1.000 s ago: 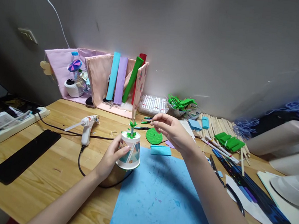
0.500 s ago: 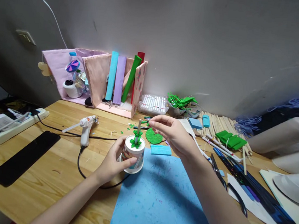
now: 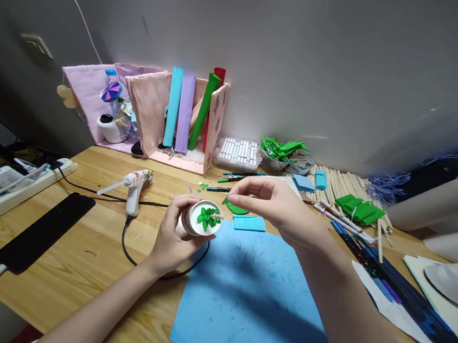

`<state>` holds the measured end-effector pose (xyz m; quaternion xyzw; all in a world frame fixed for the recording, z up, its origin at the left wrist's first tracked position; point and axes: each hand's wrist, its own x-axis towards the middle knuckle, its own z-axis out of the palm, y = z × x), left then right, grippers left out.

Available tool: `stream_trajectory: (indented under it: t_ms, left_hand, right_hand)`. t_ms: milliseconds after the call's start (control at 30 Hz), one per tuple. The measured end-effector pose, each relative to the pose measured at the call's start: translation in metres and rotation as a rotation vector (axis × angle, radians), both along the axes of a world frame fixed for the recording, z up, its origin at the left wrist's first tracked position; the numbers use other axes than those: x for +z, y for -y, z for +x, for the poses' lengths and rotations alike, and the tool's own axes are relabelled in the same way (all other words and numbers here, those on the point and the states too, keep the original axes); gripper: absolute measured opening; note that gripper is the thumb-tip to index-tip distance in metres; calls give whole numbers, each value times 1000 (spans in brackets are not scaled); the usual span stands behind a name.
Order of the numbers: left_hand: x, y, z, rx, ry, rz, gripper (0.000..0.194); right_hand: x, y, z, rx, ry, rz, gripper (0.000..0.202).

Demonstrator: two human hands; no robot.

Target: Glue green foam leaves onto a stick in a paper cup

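My left hand (image 3: 175,234) is wrapped round a white paper cup (image 3: 196,227), tilted so its flat white face points toward me and to the right. From that face sticks a thin wooden stick (image 3: 216,216), ringed by green paper leaves (image 3: 206,219). Just right of the cup, my right hand (image 3: 262,201) pinches a small green leaf (image 3: 225,199) between thumb and fingertips, apart from the stick. A green round piece (image 3: 236,209) lies on the table behind it, partly hidden by the hand.
A white glue gun (image 3: 134,186) stands left, its black cord looping past the cup. A blue sheet (image 3: 240,298) covers the table's front. Behind are a marker box (image 3: 238,153), a bowl of green strips (image 3: 282,150) and wooden sticks (image 3: 338,184). A phone (image 3: 45,231) lies at left.
The cup has gone from upright to tilted in my left hand, its stick now pointing toward me and right. My right hand still pinches the leaf, slightly lower relative to the table things.
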<state>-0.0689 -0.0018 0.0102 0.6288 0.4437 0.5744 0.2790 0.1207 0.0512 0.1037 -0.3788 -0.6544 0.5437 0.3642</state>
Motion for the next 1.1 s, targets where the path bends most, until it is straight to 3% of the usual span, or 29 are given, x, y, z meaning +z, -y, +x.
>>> stream_trajectory:
  t_ms: [233, 567, 867, 1100]
  left_hand:
    - [-1, 1, 0, 93, -61, 242, 52]
    - [-4, -3, -5, 115, -138, 403, 58]
    - [-3, -2, -3, 93, -166, 402, 51]
    - [-4, -1, -4, 37, -188, 386, 58]
  right_hand:
    - [15, 18, 3, 68, 128, 69, 16]
    - [27, 26, 1, 106, 312, 137, 14]
    - [36, 31, 5, 169, 402, 270, 14]
    - [39, 35, 10, 180, 453, 382, 13]
